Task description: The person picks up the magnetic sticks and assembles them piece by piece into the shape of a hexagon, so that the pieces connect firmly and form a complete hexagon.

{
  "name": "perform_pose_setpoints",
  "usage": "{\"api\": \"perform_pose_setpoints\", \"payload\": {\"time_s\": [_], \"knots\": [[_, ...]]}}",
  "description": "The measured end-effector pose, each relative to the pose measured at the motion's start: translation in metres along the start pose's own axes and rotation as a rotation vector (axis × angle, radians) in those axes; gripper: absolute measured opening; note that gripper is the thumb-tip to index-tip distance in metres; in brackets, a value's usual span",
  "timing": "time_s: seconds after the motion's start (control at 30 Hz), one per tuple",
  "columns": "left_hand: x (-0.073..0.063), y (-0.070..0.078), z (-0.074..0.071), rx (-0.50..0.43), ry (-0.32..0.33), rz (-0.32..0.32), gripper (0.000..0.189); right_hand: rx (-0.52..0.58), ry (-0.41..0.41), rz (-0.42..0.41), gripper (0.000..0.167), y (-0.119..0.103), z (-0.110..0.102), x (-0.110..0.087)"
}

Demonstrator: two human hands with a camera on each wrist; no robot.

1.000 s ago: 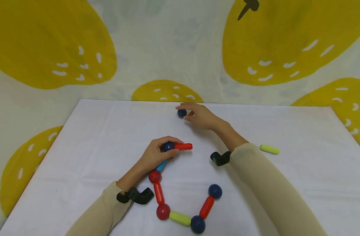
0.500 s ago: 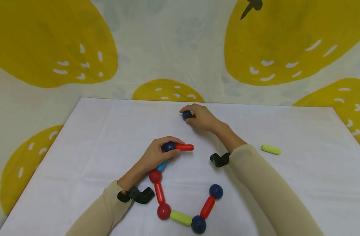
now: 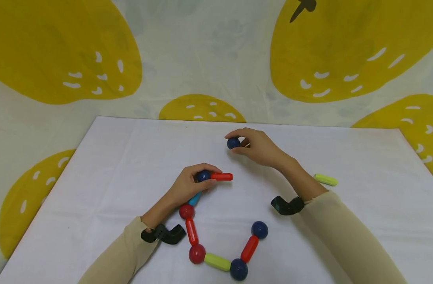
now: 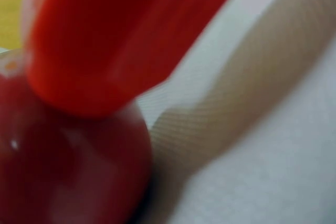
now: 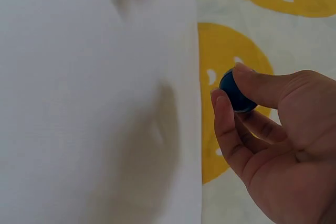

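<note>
My left hand (image 3: 188, 182) grips a dark blue ball (image 3: 203, 176) between thumb and fingers. From that ball a red rod (image 3: 223, 177) sticks out to the right, its far end free. A light blue rod (image 3: 194, 198), partly under the hand, runs down to a red ball (image 3: 186, 212), and the chain goes on through a red rod (image 3: 192, 232), a second red ball (image 3: 197, 254), a lime rod (image 3: 217, 262) and more pieces. Farther back, my right hand (image 3: 262, 148) pinches a loose dark blue ball (image 3: 233, 142) between thumb and fingertips; the right wrist view shows this ball (image 5: 237, 92) raised.
A lone lime rod (image 3: 325, 180) lies to the right, close by the right forearm. The chain's other end is a dark blue ball (image 3: 259, 229) at the front. White cloth covers the table (image 3: 138, 142), whose back edge meets a lemon-patterned backdrop (image 3: 202, 59).
My right hand has closed its fingers on the loose blue ball and carried it rightward and nearer, away from the back edge. The left hand and the chain have hardly moved.
</note>
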State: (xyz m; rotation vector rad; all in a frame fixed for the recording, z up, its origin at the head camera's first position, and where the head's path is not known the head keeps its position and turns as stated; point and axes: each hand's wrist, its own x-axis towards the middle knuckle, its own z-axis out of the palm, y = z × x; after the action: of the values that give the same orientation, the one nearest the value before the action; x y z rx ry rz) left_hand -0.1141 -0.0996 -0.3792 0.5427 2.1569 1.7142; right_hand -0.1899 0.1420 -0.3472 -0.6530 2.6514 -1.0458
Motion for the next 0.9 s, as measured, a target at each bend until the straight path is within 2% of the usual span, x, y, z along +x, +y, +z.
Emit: {"api": "perform_pose_setpoints", "payload": {"time_s": [0.23, 0.43, 0.6, 0.9], "knots": [[0.0, 0.002, 0.001, 0.013, 0.001, -0.015, 0.025, 0.09, 0.048, 0.006, 0.038, 0.0, -0.002, -0.048], [0.001, 0.002, 0.002, 0.019, 0.006, -0.014, 0.025, 0.172, 0.048, -0.017, 0.038, -0.001, 0.006, -0.074], [0.002, 0.001, 0.002, 0.019, 0.013, 0.0, 0.025, 0.197, 0.049, -0.036, 0.039, 0.0, 0.016, -0.084], [0.001, 0.002, 0.002, 0.005, 0.01, -0.006, 0.025, 0.183, 0.045, -0.08, 0.042, 0.006, 0.03, -0.084]]}}
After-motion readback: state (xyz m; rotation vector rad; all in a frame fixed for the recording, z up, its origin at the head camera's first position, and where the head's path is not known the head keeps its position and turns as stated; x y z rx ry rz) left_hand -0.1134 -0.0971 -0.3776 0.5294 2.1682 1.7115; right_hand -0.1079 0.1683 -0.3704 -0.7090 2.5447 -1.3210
